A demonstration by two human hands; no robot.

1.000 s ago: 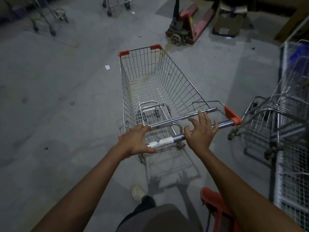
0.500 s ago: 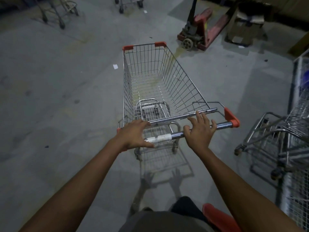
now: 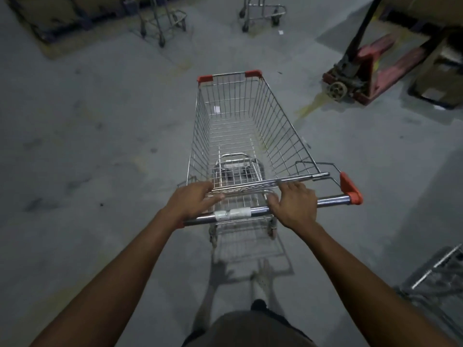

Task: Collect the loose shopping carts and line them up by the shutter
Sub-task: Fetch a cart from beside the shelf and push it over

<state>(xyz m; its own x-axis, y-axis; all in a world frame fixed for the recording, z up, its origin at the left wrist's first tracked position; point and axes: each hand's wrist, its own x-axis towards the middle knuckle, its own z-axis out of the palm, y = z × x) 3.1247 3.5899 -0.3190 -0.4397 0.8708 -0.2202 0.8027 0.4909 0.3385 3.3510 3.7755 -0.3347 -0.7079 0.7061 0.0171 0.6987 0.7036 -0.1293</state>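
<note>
An empty wire shopping cart [image 3: 283, 126] with orange corner caps stands straight ahead of me on the concrete floor. My left hand [image 3: 193, 200] is closed over the left part of its chrome handle bar [image 3: 330, 200], fingers reaching onto the folded child seat. My right hand [image 3: 295, 206] grips the bar right of the white tape wrap. Two loose carts stand far off: one cart [image 3: 162, 18] at the upper left, another cart [image 3: 260, 11] at the top middle. No shutter is in view.
A red pallet jack [image 3: 360, 71] stands ahead on the right beside a yellow stain, with cardboard boxes [image 3: 441, 78] behind it. Part of another wire cart [image 3: 436, 276] shows at the lower right edge. Boxes on a pallet [image 3: 55, 18] fill the upper left corner.
I have pushed the cart forward and turned it left. The nested carts on the right have slid almost out of view, and the far carts and pallet jack are closer. My hands have closed on the bar.
</note>
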